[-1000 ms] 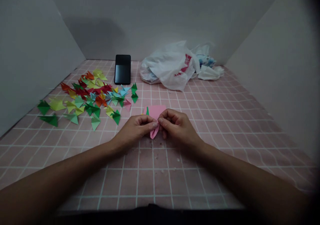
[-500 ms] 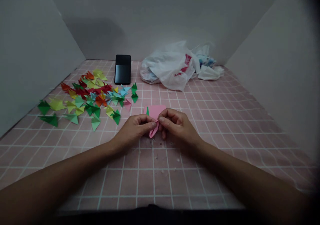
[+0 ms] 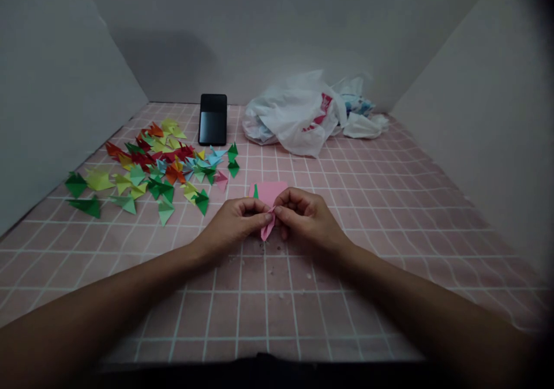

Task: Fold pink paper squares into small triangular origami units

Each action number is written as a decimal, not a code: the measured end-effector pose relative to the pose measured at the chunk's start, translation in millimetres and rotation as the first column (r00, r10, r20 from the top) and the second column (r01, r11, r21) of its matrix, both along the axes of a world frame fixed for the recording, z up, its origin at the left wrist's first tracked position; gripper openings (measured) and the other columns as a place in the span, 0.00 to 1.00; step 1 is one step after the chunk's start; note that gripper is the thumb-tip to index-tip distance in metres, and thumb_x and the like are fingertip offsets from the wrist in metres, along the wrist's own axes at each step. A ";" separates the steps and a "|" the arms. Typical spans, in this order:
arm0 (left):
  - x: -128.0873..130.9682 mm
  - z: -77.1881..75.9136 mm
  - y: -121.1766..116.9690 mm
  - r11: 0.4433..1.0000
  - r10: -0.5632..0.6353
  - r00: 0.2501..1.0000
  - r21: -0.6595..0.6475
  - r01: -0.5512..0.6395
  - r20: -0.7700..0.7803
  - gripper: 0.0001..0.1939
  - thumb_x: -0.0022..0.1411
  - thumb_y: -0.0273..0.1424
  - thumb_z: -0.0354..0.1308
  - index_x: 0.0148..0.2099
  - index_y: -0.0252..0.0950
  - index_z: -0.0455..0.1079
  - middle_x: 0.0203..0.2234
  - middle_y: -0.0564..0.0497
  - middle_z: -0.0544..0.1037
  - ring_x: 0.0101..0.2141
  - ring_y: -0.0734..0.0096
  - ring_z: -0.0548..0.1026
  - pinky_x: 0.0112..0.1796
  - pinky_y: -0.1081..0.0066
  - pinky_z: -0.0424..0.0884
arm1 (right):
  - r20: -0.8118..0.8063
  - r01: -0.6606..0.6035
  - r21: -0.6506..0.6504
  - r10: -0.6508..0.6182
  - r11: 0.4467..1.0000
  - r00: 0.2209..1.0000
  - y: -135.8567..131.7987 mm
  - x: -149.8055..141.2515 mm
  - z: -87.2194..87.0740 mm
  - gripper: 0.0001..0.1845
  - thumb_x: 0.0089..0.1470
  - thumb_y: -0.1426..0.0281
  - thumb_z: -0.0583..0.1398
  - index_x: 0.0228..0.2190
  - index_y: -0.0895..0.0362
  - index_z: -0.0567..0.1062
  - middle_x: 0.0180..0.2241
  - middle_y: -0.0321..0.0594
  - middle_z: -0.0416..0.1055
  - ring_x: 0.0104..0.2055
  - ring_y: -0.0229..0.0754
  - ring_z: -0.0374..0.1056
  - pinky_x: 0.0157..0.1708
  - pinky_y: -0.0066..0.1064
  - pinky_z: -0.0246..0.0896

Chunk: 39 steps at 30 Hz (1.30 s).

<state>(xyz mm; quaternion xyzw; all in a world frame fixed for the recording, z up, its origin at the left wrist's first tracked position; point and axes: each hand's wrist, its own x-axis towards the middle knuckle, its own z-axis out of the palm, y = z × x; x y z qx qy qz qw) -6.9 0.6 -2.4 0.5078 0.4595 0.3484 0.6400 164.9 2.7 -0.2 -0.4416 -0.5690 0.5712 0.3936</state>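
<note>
A small folded pink origami paper (image 3: pixel 268 227) is pinched between both hands, its narrow pointed end hanging down toward me. My left hand (image 3: pixel 240 220) grips it from the left with thumb and forefinger. From the other side, the thumb and fingers of my right hand (image 3: pixel 305 214) close on its upper part. Just beyond the fingers lies a stack of pink paper squares (image 3: pixel 270 190), with a strip of green paper (image 3: pixel 255 191) showing at its left edge. The hands partly cover this stack.
Several folded paper cranes (image 3: pixel 147 164) in many colours spread over the left side. Behind them a black phone (image 3: pixel 213 120) stands leaning. A white plastic bag (image 3: pixel 294 112) and crumpled wrapping (image 3: pixel 366 125) lie at the back. Pink checked cloth (image 3: pixel 389 204) covers the table between grey walls.
The pointed end of the pink folded paper has turned slightly, its tip now a little lower and to the right. Both hands have stayed almost in place.
</note>
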 end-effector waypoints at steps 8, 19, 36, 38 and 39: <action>0.6 2.8 -2.1 0.996 -0.072 0.997 0.063 0.070 0.023 0.13 0.61 0.36 0.61 0.27 0.34 0.70 0.21 0.55 0.73 0.25 0.76 0.69 0.31 0.74 0.66 | 0.093 0.034 0.104 -0.044 0.994 0.995 0.3 1.1 -4.8 0.06 0.51 0.70 0.59 0.24 0.56 0.69 0.19 0.30 0.65 0.18 0.33 0.61 0.18 0.26 0.53; 1.1 1.4 -3.0 0.991 -0.049 0.999 0.129 0.048 0.006 0.14 0.63 0.37 0.58 0.28 0.34 0.68 0.20 0.56 0.71 0.23 0.76 0.69 0.29 0.74 0.66 | 0.064 0.017 0.057 -0.021 0.998 0.998 -2.3 -1.6 -0.6 0.08 0.53 0.67 0.59 0.26 0.56 0.68 0.19 0.30 0.65 0.19 0.33 0.61 0.20 0.27 0.54; 1.3 2.7 -2.7 0.988 0.065 0.997 0.145 -0.058 -0.040 0.09 0.59 0.34 0.62 0.32 0.33 0.72 0.25 0.54 0.75 0.26 0.75 0.73 0.31 0.74 0.72 | 0.263 0.013 0.243 -0.079 0.970 0.962 -3.4 -0.7 -5.0 0.09 0.54 0.70 0.59 0.23 0.56 0.69 0.22 0.33 0.67 0.25 0.35 0.60 0.25 0.28 0.53; 1.5 3.0 -2.5 0.987 0.069 0.997 0.145 -0.063 -0.043 0.09 0.58 0.34 0.62 0.31 0.33 0.72 0.24 0.54 0.75 0.26 0.76 0.72 0.31 0.74 0.71 | 0.283 0.007 0.278 -0.089 0.961 0.955 -3.9 -1.0 -4.7 0.08 0.54 0.71 0.59 0.23 0.57 0.69 0.22 0.33 0.67 0.25 0.35 0.60 0.26 0.29 0.53; 1.6 3.3 -2.6 0.987 0.071 0.997 0.145 -0.064 -0.043 0.09 0.58 0.34 0.62 0.31 0.33 0.72 0.24 0.54 0.74 0.26 0.76 0.72 0.31 0.74 0.71 | 0.286 0.003 0.286 -0.088 0.958 0.954 -4.0 -1.1 -4.6 0.08 0.54 0.71 0.59 0.23 0.57 0.69 0.22 0.33 0.67 0.25 0.35 0.60 0.26 0.29 0.53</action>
